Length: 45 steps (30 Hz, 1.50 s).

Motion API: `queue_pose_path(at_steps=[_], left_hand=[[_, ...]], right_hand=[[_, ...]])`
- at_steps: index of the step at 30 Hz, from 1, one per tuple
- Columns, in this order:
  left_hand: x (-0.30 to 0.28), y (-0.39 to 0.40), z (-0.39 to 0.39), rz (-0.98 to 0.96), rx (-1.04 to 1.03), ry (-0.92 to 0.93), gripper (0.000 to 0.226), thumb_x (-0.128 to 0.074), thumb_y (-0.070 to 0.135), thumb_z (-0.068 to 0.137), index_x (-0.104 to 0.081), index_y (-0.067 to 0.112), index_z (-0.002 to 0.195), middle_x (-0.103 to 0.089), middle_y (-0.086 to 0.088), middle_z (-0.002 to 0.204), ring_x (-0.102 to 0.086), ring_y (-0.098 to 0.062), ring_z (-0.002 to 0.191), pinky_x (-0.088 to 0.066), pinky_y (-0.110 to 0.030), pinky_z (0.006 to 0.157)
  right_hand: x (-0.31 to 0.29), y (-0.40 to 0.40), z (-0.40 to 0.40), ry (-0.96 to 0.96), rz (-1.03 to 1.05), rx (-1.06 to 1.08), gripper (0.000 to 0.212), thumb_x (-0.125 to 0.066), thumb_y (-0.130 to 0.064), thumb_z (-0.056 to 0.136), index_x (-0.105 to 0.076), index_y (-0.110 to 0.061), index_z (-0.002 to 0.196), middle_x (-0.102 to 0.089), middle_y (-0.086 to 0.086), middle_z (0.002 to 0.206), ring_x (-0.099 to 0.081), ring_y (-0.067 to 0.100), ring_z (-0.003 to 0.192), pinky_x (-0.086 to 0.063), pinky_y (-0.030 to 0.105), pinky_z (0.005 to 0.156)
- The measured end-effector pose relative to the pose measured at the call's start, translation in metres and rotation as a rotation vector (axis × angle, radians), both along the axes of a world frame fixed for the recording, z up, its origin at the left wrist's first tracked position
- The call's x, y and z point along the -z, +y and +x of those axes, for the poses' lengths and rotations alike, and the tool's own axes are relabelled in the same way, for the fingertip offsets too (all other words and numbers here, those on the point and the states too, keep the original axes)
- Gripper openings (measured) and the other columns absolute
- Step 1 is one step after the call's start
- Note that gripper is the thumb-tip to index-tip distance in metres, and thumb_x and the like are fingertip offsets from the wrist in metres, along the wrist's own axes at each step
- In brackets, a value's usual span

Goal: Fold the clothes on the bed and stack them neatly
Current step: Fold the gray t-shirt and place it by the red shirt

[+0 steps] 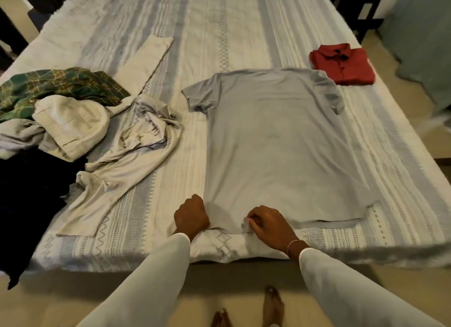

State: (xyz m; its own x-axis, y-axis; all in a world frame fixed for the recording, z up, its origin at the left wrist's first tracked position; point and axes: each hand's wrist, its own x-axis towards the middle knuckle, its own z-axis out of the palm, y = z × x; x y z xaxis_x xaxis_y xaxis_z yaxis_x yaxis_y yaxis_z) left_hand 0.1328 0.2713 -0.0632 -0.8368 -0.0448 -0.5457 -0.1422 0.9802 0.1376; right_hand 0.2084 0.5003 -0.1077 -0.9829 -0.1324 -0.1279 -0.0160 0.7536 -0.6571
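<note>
A grey T-shirt [275, 141] lies flat at the centre of the bed [231, 29], hem toward six o'clock. The left hand [191, 214] and right hand [267, 225] both pinch that hem with curled fingers. A folded red shirt [343, 63] sits at two o'clock; unfolded clothes [61, 112] lie at nine o'clock.

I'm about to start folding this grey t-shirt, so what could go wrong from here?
1. Both hands, left hand and right hand, grip the grey t-shirt near one hem corner; lifting may skew it.
2. The far hem corner lies loose and could drag.
3. The crumpled beige shirt lies close and might snag.
</note>
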Motion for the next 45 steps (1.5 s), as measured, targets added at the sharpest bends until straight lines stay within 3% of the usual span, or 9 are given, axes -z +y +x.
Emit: queue_pose_path(at_steps=[4, 11, 16, 21, 26, 31, 40, 42, 45], left_hand=[[-0.01, 0.066, 0.007, -0.077, 0.307, 0.157, 0.034, -0.06, 0.01, 0.087, -0.049, 0.01, 0.119, -0.059, -0.01, 0.119, -0.058, -0.029, 0.11, -0.05, -0.038, 0.085], [0.007, 0.215, 0.037, 0.419, 0.51, 0.034, 0.043, -0.075, 0.038, 0.087, -0.058, 0.015, 0.119, -0.062, -0.006, 0.119, -0.06, -0.023, 0.108, -0.052, -0.037, 0.09], [0.025, 0.303, 0.053, 0.548, 0.54, 0.11, 0.054, -0.076, 0.044, 0.086, -0.054, 0.017, 0.127, -0.06, -0.007, 0.126, -0.058, -0.023, 0.114, -0.051, -0.038, 0.093], [0.039, 0.369, 0.073, 0.421, 0.669, 0.24, 0.069, -0.074, 0.052, 0.083, -0.047, 0.013, 0.134, -0.053, -0.01, 0.129, -0.051, -0.028, 0.114, -0.05, -0.04, 0.09], [0.051, 0.388, 0.082, 0.357, 0.65, 0.31, 0.042, -0.062, 0.032, 0.093, -0.051, 0.01, 0.126, -0.058, -0.012, 0.12, -0.056, -0.031, 0.1, -0.048, -0.04, 0.081], [0.047, 0.386, 0.081, 0.384, 0.575, 0.279, 0.025, -0.051, 0.024, 0.099, -0.054, 0.011, 0.12, -0.062, -0.01, 0.116, -0.057, -0.028, 0.095, -0.049, -0.038, 0.079], [0.049, 0.376, 0.1, 0.285, 0.744, 0.489, 0.025, -0.055, 0.034, 0.1, -0.063, 0.012, 0.107, -0.067, -0.008, 0.096, -0.059, -0.023, 0.078, -0.055, -0.037, 0.065], [0.051, 0.375, 0.103, 0.199, 0.782, 0.445, 0.037, -0.056, 0.044, 0.094, -0.061, 0.014, 0.115, -0.064, -0.009, 0.105, -0.059, -0.026, 0.086, -0.055, -0.039, 0.07], [0.051, 0.373, 0.106, 0.108, 0.772, 0.41, 0.045, -0.05, 0.048, 0.097, -0.054, 0.015, 0.127, -0.057, -0.011, 0.121, -0.056, -0.029, 0.103, -0.05, -0.042, 0.084]], right_hand=[[-0.002, 0.067, 0.031, 0.006, 0.041, 0.231, 0.007, -0.066, -0.024, 0.094, -0.069, -0.017, 0.096, -0.068, -0.002, 0.092, -0.06, 0.011, 0.081, -0.048, 0.024, 0.076], [-0.007, 0.189, 0.063, 0.0, 0.002, 0.844, 0.018, -0.067, -0.016, 0.094, -0.061, -0.011, 0.109, -0.06, 0.006, 0.106, -0.057, 0.022, 0.095, -0.045, 0.032, 0.086], [-0.008, 0.259, 0.046, -0.031, -0.287, 1.245, 0.027, -0.061, -0.015, 0.094, -0.054, -0.01, 0.12, -0.058, 0.007, 0.113, -0.055, 0.027, 0.1, -0.041, 0.033, 0.085], [0.017, 0.32, 0.021, -0.238, -0.46, 1.126, 0.041, -0.054, -0.05, 0.095, -0.074, -0.014, 0.09, -0.076, 0.01, 0.094, -0.071, 0.03, 0.089, -0.058, 0.047, 0.084], [-0.007, 0.341, 0.007, -0.468, -0.599, 0.768, 0.045, -0.074, -0.044, 0.089, -0.075, 0.001, 0.093, -0.074, 0.02, 0.079, -0.06, 0.022, 0.063, -0.048, 0.03, 0.057], [-0.019, 0.341, 0.009, -0.608, -0.533, 0.569, 0.027, -0.075, -0.032, 0.09, -0.067, -0.011, 0.076, -0.059, 0.003, 0.06, -0.045, 0.012, 0.048, -0.037, 0.025, 0.046], [-0.024, 0.339, 0.035, -0.498, -0.595, 0.514, 0.037, -0.078, -0.042, 0.086, -0.068, -0.01, 0.103, -0.076, 0.008, 0.098, -0.074, 0.024, 0.088, -0.061, 0.042, 0.082], [-0.02, 0.34, 0.041, -0.506, -0.547, 0.62, 0.04, -0.081, -0.032, 0.085, -0.061, -0.006, 0.108, -0.073, 0.013, 0.096, -0.074, 0.027, 0.081, -0.064, 0.045, 0.07], [-0.016, 0.342, 0.057, -0.475, -0.507, 0.833, 0.039, -0.083, -0.023, 0.083, -0.055, -0.003, 0.1, -0.069, 0.015, 0.081, -0.067, 0.019, 0.053, -0.056, 0.03, 0.046]])
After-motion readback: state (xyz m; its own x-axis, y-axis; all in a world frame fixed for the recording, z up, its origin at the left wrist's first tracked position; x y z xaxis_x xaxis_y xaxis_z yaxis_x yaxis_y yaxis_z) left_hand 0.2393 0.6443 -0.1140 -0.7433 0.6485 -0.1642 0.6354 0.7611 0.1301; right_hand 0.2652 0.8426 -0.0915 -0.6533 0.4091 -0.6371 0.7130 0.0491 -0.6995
